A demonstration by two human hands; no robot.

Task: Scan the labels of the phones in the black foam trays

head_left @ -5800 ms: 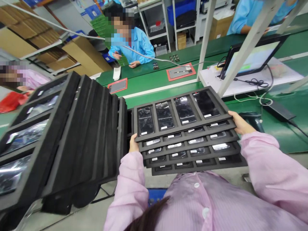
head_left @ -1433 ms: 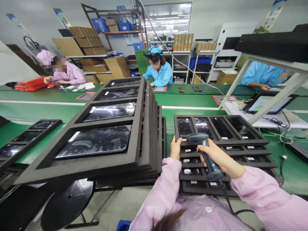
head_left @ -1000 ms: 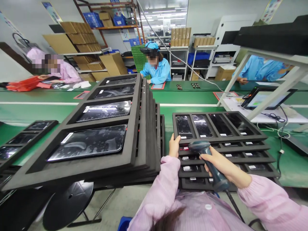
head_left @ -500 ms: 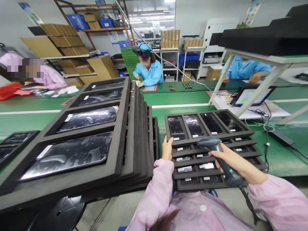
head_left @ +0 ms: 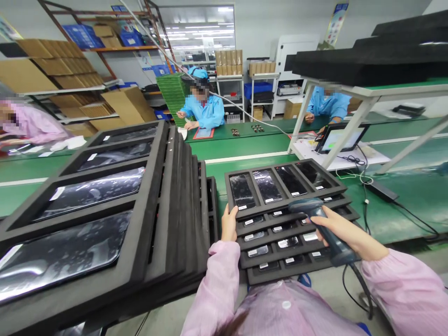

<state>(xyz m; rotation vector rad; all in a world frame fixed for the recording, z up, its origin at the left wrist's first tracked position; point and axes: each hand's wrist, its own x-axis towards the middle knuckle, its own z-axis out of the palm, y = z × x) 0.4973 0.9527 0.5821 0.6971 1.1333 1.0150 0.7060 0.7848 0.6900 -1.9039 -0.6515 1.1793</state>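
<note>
My right hand (head_left: pixel 345 231) is wrapped around the handle of a dark barcode scanner (head_left: pixel 305 205). The scanner's head points left, over the front of a stack of black foam trays. In the top tray (head_left: pixel 268 208), phone-like black panels (head_left: pixel 267 185) lie in separate slots, each with a small white label at its near end. My left hand (head_left: pixel 229 226) grips the near left corner of that tray, thumb on top. The lower trays are staggered toward me, so labelled panel ends show in them too.
A tall stack of foam trays (head_left: pixel 140 242) with larger-looking panels stands at left. On the green bench (head_left: pixel 252 154), a tablet screen (head_left: pixel 341 138) and cables sit beneath a white rack (head_left: pixel 367 95). Co-workers in blue (head_left: pixel 205 112) sit across; a pink-sleeved person (head_left: pixel 35 123) is at far left.
The view has swung right and the scene shifted left. The scanner has moved slightly right relative to the top tray, still in my right hand. My left hand keeps the tray corner.
</note>
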